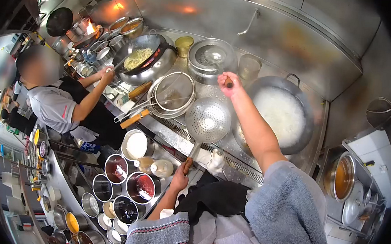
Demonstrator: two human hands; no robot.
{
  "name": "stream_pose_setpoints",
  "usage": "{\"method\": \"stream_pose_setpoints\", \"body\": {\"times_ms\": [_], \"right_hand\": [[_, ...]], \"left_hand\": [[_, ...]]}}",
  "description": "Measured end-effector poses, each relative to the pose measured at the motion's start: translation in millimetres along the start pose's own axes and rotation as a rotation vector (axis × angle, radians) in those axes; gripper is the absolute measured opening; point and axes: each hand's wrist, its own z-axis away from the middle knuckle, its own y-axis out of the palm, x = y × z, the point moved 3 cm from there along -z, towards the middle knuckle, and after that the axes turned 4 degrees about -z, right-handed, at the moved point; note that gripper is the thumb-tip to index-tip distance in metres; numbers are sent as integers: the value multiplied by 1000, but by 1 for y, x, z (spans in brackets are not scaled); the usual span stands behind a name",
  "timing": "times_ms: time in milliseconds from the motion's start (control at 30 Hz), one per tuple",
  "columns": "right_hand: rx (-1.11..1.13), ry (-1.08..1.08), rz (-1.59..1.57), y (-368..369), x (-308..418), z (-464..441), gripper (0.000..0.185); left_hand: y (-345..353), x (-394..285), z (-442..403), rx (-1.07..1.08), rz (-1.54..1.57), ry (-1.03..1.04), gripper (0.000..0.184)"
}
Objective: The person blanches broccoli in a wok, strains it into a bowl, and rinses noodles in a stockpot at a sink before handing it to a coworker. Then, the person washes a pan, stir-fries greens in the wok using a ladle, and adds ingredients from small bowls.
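My left hand [180, 181] is closed round the wooden handle of a large perforated skimmer [208, 120]. The skimmer's round bowl lies over the steel stove top, to the left of the big wok. My right hand [230, 84] grips the wooden end of a ladle [219, 67], its metal shaft reaching into a steel pot [192, 69] at the back; liquid hides the ladle's head. Below and right of that hand, a large wok [309, 119] holds white, foamy, bubbling liquid. My right forearm crosses over the wok's left part.
Wire mesh strainers [174, 91] rest left of the skimmer. A co-worker [64, 102] stands at another wok [154, 45] with food in it. Several seasoning pots [140, 187] and two bottles [161, 168] stand at lower left. A pot of brown liquid [339, 177] is at right.
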Motion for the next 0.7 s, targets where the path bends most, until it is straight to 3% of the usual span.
{"method": "stream_pose_setpoints", "body": {"times_ms": [100, 133, 167, 233, 300, 367, 433, 500, 567, 700], "right_hand": [[3, -90, 53, 23, -5, 30, 11], [-15, -68, 36, 33, -5, 46, 10], [-25, -34, 12, 41, -7, 55, 11], [-48, -59, 25, 47, -18, 90, 10], [-72, -117, 96, 39, -30, 130, 9], [-140, -83, 17, 44, -45, 168, 10], [-127, -73, -86, 47, -63, 199, 9], [-124, -82, -100, 45, -80, 226, 9], [-124, -11, -134, 43, -98, 253, 13], [-215, -134, -12, 24, -130, 310, 20]], "left_hand": [[2, 2, -22, 70, 106, -91, 66], [12, 3, -34, 205, 321, -246, 60], [12, 2, -41, 206, 321, -246, 60], [24, -9, -44, 368, 950, -438, 55], [32, -31, -39, 441, 1039, -478, 38], [50, -40, -54, 600, 1293, -476, 35], [58, -53, -73, 705, 1399, -469, 31], [52, -77, -89, 648, 1446, -560, 26], [59, -86, -100, 665, 1411, -529, 18], [32, -104, -84, 582, 1265, -437, 13]]}}
